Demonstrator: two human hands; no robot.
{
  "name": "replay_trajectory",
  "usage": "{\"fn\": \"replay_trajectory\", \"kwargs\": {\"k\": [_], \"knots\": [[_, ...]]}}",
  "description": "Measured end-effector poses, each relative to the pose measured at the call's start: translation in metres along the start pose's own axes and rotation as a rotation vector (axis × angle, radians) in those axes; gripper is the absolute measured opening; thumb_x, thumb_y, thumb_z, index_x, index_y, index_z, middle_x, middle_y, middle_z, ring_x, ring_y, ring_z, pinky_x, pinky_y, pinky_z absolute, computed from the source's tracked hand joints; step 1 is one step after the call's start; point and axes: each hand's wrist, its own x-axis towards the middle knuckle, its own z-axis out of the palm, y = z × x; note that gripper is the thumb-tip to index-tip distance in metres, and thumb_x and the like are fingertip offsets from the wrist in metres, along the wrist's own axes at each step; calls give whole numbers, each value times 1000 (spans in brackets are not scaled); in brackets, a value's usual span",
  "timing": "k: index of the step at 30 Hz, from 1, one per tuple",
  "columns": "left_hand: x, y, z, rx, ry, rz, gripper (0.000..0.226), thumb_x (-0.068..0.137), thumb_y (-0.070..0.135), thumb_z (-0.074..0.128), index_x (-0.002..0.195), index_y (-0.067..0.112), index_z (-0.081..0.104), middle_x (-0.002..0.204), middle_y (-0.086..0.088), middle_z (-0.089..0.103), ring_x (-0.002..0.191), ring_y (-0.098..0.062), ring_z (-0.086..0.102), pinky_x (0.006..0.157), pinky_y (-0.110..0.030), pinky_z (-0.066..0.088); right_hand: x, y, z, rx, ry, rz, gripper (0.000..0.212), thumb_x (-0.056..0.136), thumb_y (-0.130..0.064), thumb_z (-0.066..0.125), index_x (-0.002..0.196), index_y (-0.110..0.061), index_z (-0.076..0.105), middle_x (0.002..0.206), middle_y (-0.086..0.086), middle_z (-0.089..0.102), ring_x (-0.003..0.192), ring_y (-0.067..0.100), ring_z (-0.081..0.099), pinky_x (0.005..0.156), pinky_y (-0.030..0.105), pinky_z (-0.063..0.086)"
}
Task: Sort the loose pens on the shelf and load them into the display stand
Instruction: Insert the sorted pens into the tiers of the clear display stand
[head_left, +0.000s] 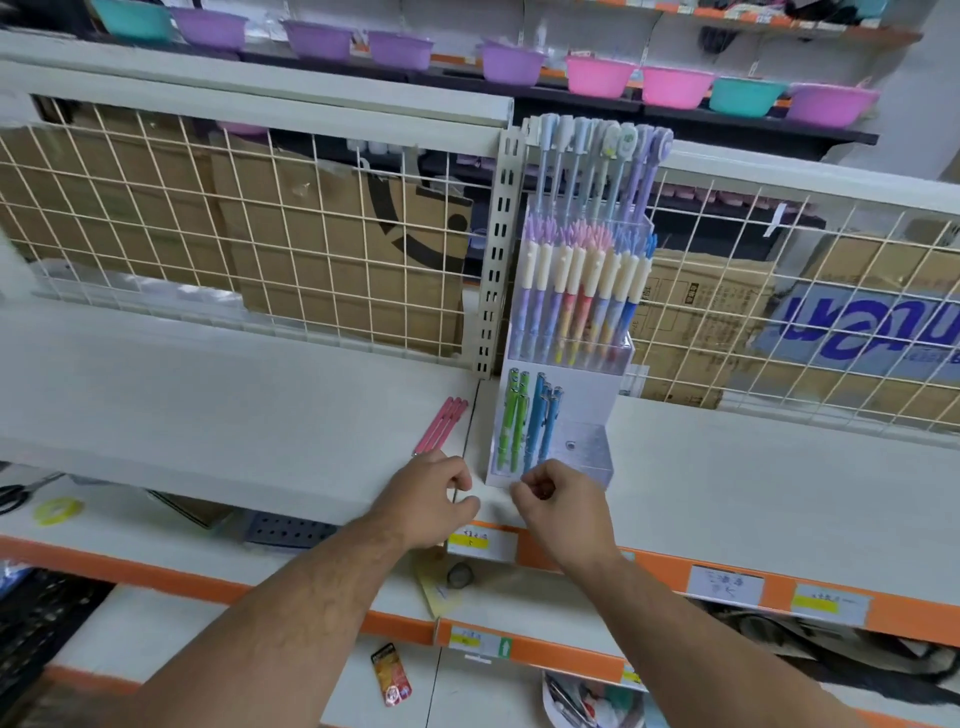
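- Clear display stand (582, 447) sits on the white shelf (208, 395), about mid-width, backed right up against the wire grid (260, 234) at the rear edge.
- Front tier of the stand has a few green pens (511, 426) on its left side with blue pens (543, 421) right next to them, all upright. The right part of that tier looks bare.
- Middle tier is packed with cream-capped pastel pens (582, 291), and the back tier has tall thin pens (597, 156) with chunky tops.
- Three pink pens (441, 426) are lying loose side by side on the shelf, just left of the stand and angled toward the front edge.
- Left hand (434, 486) is at the front edge, right at the near tips of the pink pens, fingers curled in. Honestly can't tell if it's got anything in it.
- Right hand (550, 499) is just in front of the stand's base, fingers curled too, fingertips close together like a pinch. Can't make out whether anything's in there.
- Cardboard boxes (311, 249) are stacked behind the grid, and coloured bowls (597, 77) line the shelf up top.
- Scissors (21, 493) and a yellow tape roll (58, 509) are on the lower shelf, far left.
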Motion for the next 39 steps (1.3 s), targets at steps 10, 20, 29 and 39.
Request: {"fn": "replay_trajectory", "kwargs": {"k": [10, 20, 29, 39], "knots": [[22, -41, -34, 96, 280, -194, 45, 84, 45, 66, 115, 15, 53, 111, -2, 57, 103, -22, 52, 84, -41, 53, -3, -38, 69, -189, -53, -85, 18, 92, -38, 59, 88, -23, 67, 82, -6, 69, 76, 15, 62, 68, 33, 51], [62, -35, -40, 303, 92, -152, 60, 85, 62, 61, 118, 13, 54, 120, -8, 57, 112, -27, 50, 92, -41, 48, 7, -46, 97, -310, 47, -52, 26, 95, -40, 50, 86, -19, 61, 85, 1, 61, 76, 23, 57, 64, 30, 39], [75, -25, -50, 280, -61, -228, 26, 86, 19, 65, 106, 12, 51, 111, -11, 66, 102, -30, 62, 75, -35, 50, 5, -45, 101, -321, 88, -43, 25, 95, -40, 52, 81, -20, 59, 79, -3, 56, 70, 19, 50, 62, 29, 37], [62, -14, -54, 486, -174, -92, 37, 92, 15, 56, 127, 5, 48, 127, -12, 57, 110, -27, 56, 87, -33, 46, 5, -45, 100, -336, 90, -58, 26, 94, -41, 52, 81, -20, 60, 79, -3, 56, 69, 19, 52, 61, 29, 40]]}}
